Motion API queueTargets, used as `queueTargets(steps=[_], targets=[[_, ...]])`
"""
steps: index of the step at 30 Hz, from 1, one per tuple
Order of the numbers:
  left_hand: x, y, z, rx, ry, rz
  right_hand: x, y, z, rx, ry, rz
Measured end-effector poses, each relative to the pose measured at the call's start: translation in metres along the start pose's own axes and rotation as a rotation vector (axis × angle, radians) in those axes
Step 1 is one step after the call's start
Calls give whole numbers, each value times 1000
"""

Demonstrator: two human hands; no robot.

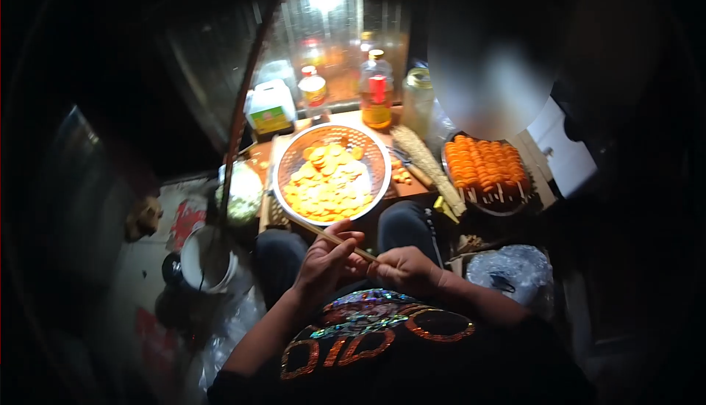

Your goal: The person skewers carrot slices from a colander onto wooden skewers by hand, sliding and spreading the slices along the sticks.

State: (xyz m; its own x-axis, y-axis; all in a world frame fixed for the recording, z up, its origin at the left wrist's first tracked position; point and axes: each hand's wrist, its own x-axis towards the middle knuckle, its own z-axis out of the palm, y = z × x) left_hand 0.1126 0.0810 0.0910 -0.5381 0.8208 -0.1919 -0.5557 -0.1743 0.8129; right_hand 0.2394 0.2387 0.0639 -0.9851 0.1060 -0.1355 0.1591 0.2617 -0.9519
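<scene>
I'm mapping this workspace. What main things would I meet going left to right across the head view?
White bucket → colander → tall jar → rows of orange slices.

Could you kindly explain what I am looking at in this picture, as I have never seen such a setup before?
There is no machine here: a person works with two bare hands. The single picture comes from a camera worn on the head, looking forward and down.

The right hand grips one end of a thin stick, which runs across the left hand; how firmly the left holds it is hard to tell.

Ahead, on a low table, is a perforated colander of round orange-coloured pieces. Behind it stand bottles and a white jug. To the right, more orange pieces lie in tight rows.
</scene>
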Motion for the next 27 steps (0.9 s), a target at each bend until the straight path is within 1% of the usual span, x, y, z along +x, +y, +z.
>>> queueTargets(steps=[1,2,5,6,8,10,11,12,14,17,18,20,22,26,27], targets=[[-9,-1,-14,8,19,-10,3,-3,19,7,-94,1],[-8,-7,-21,15,7,-37,2,-14,22,-54,-116,51],[-19,-20,-32,44,25,8,6,-10,24,-377,-124,-203],[-21,-25,-33,66,22,39,7,-11,27,-484,-87,-303],[-27,-26,-34,-22,47,-5,6,-25,31,-700,-89,-282],[-29,-23,-36,-35,129,-66,6,-29,32,-749,-83,-321],[-31,-24,-38,-40,146,-50,5,-31,32,-783,-77,-294],[-32,-25,-41,-53,141,-88,5,-31,31,-816,-69,-265],[-35,-32,-49,-124,91,-164,4,-26,26,-797,-104,-292],[-39,-44,-58,-196,13,-213,1,-29,20,-729,-229,-201],[-41,-46,-59,-201,24,-204,0,-31,18,-730,-242,-209],[-44,-49,-60,-216,-17,-234,-1,-31,17,-634,-297,-114],[-44,-54,-66,-223,-27,-256,-4,-38,15,-434,-185,-37],[-45,-60,-72,-258,48,-243,2,-48,-14,-311,-80,-169],[-46,-57,-73,-254,113,-248,-1,-46,-28,-73,-65,-134]])
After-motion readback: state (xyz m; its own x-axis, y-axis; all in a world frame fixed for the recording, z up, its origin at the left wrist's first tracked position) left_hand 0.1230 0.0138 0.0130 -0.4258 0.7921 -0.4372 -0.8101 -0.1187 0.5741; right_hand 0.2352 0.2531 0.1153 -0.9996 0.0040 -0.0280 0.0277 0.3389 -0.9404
